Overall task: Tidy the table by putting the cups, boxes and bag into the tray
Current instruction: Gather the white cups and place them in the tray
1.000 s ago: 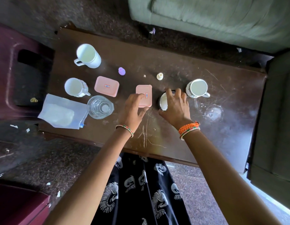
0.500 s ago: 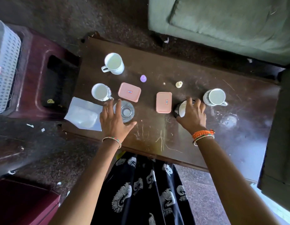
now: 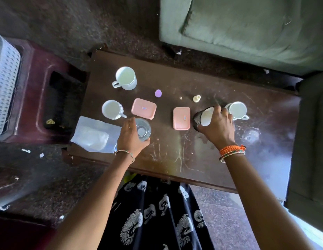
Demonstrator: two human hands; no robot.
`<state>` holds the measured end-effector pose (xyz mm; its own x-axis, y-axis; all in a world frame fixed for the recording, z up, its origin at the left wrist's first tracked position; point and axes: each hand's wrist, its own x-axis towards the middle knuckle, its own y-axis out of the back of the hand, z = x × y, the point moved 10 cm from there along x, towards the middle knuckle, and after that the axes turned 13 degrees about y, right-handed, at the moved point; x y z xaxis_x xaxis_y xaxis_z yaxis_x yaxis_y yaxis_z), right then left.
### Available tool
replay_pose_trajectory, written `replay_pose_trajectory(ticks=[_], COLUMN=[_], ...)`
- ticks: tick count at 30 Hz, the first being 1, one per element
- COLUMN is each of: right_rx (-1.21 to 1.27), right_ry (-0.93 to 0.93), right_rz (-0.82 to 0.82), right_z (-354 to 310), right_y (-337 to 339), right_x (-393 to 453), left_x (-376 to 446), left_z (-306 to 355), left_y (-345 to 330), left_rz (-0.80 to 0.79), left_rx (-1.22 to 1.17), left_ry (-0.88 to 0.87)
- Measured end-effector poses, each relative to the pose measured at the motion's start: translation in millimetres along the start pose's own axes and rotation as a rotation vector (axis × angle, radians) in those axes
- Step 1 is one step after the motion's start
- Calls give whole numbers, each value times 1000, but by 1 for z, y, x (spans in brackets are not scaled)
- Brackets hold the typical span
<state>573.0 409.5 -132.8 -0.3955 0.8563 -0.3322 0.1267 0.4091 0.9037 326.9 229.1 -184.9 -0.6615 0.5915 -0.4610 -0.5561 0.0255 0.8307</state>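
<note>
The dark brown scratched wooden table (image 3: 220,159) fills the centre of the frame. The person's left hand (image 3: 132,139) wraps round the near side of a clear round drinking glass (image 3: 143,131), with fingers along its left side and thumb on the near right. The right hand (image 3: 217,127) grips a dark-walled cup with a white interior (image 3: 204,118), which is tilted with its mouth facing left.

Just right of that cup, partly behind the fingers, stands a white ceramic mug with its handle to the lower right (image 3: 237,110). A pink rectangular plastic box with a small label (image 3: 181,118) lies just left of the dark cup. A second pink rectangular box (image 3: 144,108) lies above the glass. Left of it stands a white cup with a patterned wall (image 3: 112,109); a taller white mug with a handle (image 3: 126,78) stands in the upper left of the table.

A translucent plastic bag holding white contents (image 3: 94,136) lies at the table's left end and overhangs it. A white perforated plastic tray (image 3: 5,83) rests on a maroon stool (image 3: 36,87) at the far left edge. A small purple round object (image 3: 158,93) and a small cream cap (image 3: 196,98) lie on the table.
</note>
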Motion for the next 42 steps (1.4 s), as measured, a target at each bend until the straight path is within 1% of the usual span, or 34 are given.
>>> replay_pose_trajectory(ticks=[3, 6, 9, 11, 13, 16, 19, 22, 25, 32, 36, 42], right_rx=[65, 143, 177, 177, 159, 126, 69, 29, 17, -17, -29, -32], right_ry=[-20, -48, -59, -52, -38, -17, 36, 103, 187, 261, 308, 325], right_rz=[38, 130, 218, 247, 241, 215, 195, 137, 33, -143, -133, -85], right_z=[5, 14, 22, 26, 30, 35, 36, 36, 33, 37, 37, 42], right_y=[25, 55, 80, 89, 92, 90, 85, 72, 58, 36, 31, 26], right_x=[10, 22, 37, 49, 62, 80, 98, 115, 128, 141, 136, 133], left_x=[-7, -21, -27, -23, -14, 12, 44, 72, 89, 105, 106, 106], left_z=[2, 14, 49, 80, 115, 165, 210, 235, 243, 235, 232, 234], left_y=[3, 15, 37, 51, 61, 64, 57, 41, 27, -2, -10, -14], left_rz=[-18, 38, 77, 85, 102, 102, 108, 84, 82, 21, 3, 4], left_rx=[9, -11, -72, -104, -155, -199, -139, -99, -42, 82, 128, 166], left_ry=[-35, -64, -118, -161, -212, -227, -265, -307, -296, -247, -253, -255])
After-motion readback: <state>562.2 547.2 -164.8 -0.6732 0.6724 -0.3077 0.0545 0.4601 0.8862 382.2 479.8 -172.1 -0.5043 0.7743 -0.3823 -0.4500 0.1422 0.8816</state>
